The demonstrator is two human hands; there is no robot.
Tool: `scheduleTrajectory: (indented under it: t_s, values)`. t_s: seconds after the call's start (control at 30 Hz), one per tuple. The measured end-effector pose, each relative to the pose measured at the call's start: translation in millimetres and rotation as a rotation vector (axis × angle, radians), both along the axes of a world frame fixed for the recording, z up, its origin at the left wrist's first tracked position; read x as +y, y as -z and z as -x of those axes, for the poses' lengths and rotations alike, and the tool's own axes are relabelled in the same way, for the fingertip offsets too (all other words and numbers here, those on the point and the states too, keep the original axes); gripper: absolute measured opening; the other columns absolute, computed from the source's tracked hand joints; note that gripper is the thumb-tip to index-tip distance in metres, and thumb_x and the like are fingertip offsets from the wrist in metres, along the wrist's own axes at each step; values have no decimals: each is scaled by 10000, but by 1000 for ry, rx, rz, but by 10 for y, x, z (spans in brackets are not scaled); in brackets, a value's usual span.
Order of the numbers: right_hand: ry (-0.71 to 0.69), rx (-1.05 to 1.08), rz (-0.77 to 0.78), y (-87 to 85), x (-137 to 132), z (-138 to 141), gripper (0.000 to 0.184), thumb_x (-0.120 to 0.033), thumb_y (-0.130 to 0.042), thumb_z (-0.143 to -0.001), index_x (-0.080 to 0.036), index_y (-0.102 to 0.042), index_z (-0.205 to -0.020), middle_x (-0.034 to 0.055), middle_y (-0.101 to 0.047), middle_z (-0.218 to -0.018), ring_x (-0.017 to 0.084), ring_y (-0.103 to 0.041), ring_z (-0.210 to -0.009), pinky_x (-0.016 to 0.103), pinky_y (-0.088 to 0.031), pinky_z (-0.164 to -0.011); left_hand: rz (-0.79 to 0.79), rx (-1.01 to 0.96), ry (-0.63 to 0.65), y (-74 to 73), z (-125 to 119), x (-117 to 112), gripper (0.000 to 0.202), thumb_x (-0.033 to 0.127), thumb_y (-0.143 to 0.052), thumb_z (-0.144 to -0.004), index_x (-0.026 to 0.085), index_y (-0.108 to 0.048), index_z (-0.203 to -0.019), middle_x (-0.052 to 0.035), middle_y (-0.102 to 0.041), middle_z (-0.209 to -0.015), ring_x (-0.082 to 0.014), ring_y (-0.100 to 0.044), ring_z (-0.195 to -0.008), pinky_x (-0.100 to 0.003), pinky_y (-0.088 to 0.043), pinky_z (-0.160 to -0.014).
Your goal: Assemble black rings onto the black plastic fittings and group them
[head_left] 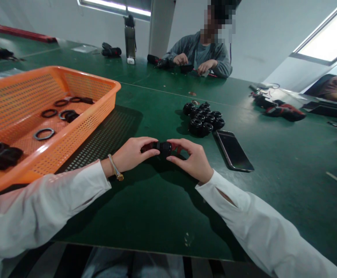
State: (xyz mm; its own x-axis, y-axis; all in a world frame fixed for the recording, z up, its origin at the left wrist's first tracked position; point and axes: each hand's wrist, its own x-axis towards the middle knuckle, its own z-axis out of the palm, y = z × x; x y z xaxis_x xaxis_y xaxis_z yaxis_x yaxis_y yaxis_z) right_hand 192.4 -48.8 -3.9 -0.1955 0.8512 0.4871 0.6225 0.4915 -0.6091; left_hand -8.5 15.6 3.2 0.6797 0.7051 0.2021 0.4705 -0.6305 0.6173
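Now a small black part (165, 149) is held over the near counter (145, 216), its length set left to right, pinched by the left hand (133, 153) and the right hand (192, 157) at opposite ends.

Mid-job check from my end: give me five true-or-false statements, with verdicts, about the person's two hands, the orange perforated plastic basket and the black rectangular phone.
1. The left hand and right hand both hold a small black rounded piece. True.
2. The orange perforated plastic basket stands to the right of both hands. False: it stands to their left.
3. The black rectangular phone lies beside a cluster of glossy black round parts. True.
4. The phone lies inside the basket. False: it lies on the flat green tabletop.
5. A gold-coloured bracelet circles the left wrist. True.
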Motion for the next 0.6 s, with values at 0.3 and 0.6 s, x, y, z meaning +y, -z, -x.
scheduleTrajectory:
  t_s: [0.3,0.6]
  values:
    - [52,-25,-45,4,0,17,274,-192,-680,-726,-224,-667,-998,41,-676,-947,165,-628,-780,308,-530,-656,20,-23,1,-4,-7,-9,393,414,-518,-829,122,-645,-1060,-77,-704,-971,-190,-640,-816,-266,-485,-711]
    - [19,16,-90,21,2,31,250,-151,-671,-722,-230,-650,-958,16,-678,-862,150,-621,-756,273,-525,-623,13,-11,9,-8,-14,-7,403,417,-512,-830,117,-645,-1063,-83,-704,-970,-199,-639,-830,-279,-484,-727]
